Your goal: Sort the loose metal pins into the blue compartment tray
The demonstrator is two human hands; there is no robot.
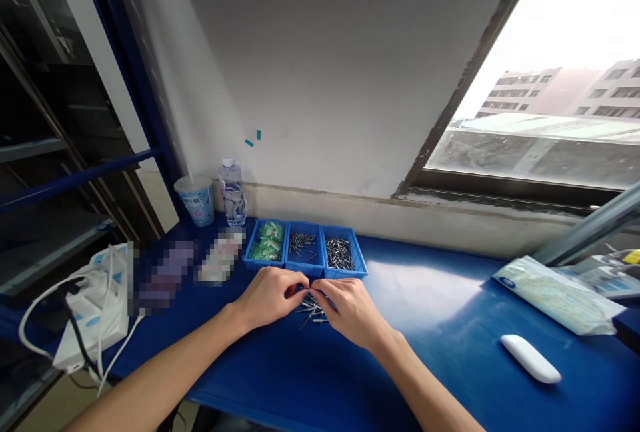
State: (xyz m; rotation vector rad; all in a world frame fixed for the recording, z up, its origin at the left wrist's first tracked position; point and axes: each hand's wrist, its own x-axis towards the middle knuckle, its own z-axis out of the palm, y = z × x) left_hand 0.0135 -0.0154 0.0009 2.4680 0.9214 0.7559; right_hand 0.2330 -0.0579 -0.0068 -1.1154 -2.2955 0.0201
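Observation:
My left hand (273,295) and my right hand (353,309) meet fingertip to fingertip, just in front of three blue bins. Both are closed in a pinch. Whatever is between the fingertips is too small to make out. Under them lies a loose pile of thin metal pieces that look like blind rivets (313,312), partly hidden by my fingers. Behind, the middle bin (304,267) holds some thin metal pins (301,241). The right bin (361,267) is full of short metal pieces (339,253). Green and white packets (270,242) fill the left bin (249,260).
A water bottle (233,195) and a blue cup (196,202) stand against the wall. White power strips (95,325) with cables lie at the left. On the right of the blue tabletop (425,325) are a white rounded object (531,359) and a plastic packet (560,293).

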